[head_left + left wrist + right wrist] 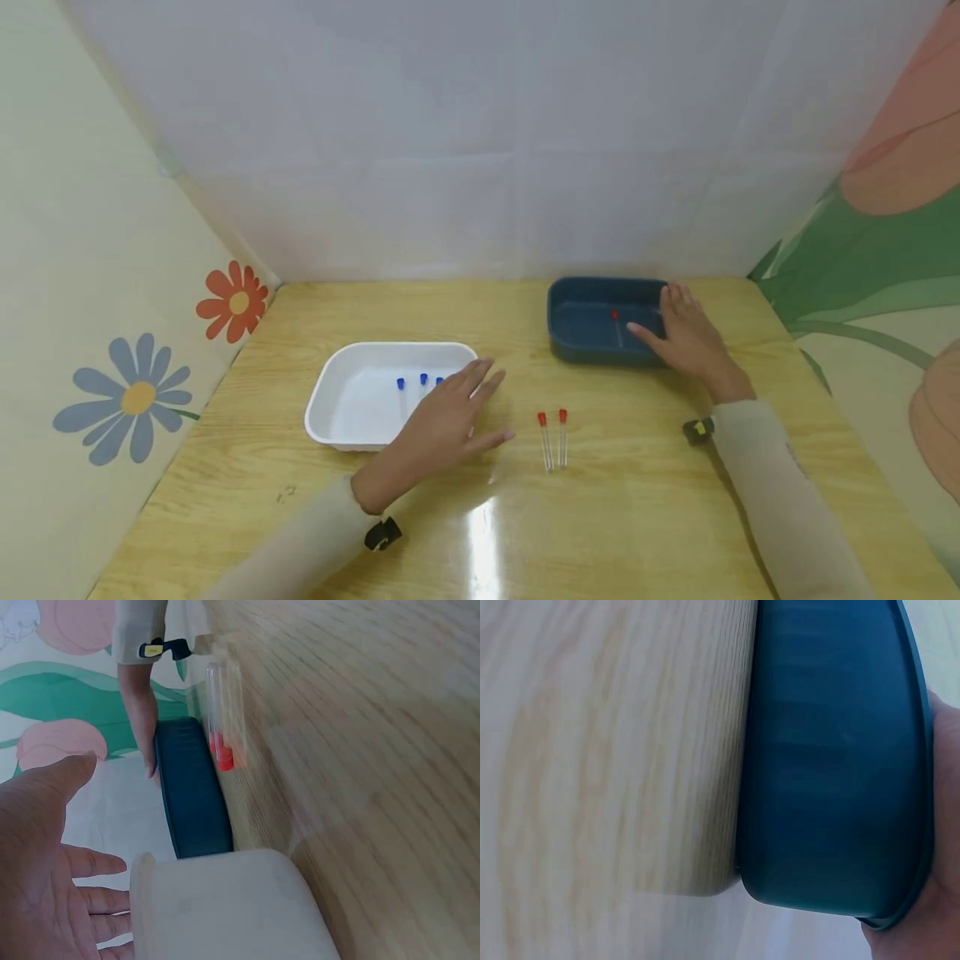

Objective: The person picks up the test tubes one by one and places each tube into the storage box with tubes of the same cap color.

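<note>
My left hand (442, 421) reaches over the right end of a white tray (318, 408), fingers extended and thumb apart, nothing held in it. Inside that tray lie thin clear tubes with blue caps (401, 384), partly hidden by the hand. At the right end of a dark blue tray (600, 356), my right hand (690, 337) rests with straight fingers at the rim and the thumb spread over the inside. One clear tube with a red cap (615, 314) lies in the blue tray. Between the trays, nearer me, are clear tubes with red caps (563, 414) on the table.
Both trays stand on a wood-grain table (615, 525), the blue one farther back near a pale wall covering (450, 208). Side panels with printed flowers (138, 398) border the table left and right. Each wrist wears a black strap (383, 534).
</note>
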Motion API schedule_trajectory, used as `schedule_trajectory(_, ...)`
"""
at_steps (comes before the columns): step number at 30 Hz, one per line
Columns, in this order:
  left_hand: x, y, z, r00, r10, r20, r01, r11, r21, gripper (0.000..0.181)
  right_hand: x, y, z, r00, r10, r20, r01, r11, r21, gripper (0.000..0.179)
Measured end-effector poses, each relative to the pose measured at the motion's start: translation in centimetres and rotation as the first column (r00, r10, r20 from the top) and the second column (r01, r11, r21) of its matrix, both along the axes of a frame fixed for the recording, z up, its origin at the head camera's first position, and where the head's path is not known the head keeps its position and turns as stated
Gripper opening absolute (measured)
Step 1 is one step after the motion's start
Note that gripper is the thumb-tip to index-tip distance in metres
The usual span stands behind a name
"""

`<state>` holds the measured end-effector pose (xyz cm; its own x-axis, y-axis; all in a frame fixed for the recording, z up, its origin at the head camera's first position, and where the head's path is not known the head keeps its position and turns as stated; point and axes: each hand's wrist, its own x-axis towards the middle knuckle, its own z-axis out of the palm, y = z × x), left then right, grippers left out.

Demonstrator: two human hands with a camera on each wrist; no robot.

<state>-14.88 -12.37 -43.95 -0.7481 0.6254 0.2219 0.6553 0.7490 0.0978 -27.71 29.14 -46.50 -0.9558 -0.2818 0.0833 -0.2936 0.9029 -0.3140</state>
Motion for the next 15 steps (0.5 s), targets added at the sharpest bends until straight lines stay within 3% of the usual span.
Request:
schedule_trajectory(5,0.3,1.1,-0.1,1.0,-0.017,0.0,0.017,1.0,0.009,0.083,-0.1,0.0,0.0,1.0,-0.001,-0.011,0.001,1.0,0.005,0.104)
schedule_trajectory(15,1.1,3.5,-1.1,1.0,-0.001,0.03,0.004,0.995,-0.101,0.091,0.2,0.0,0.0,1.0,0.004,-0.016,-0.004,1.0,0.011,0.103)
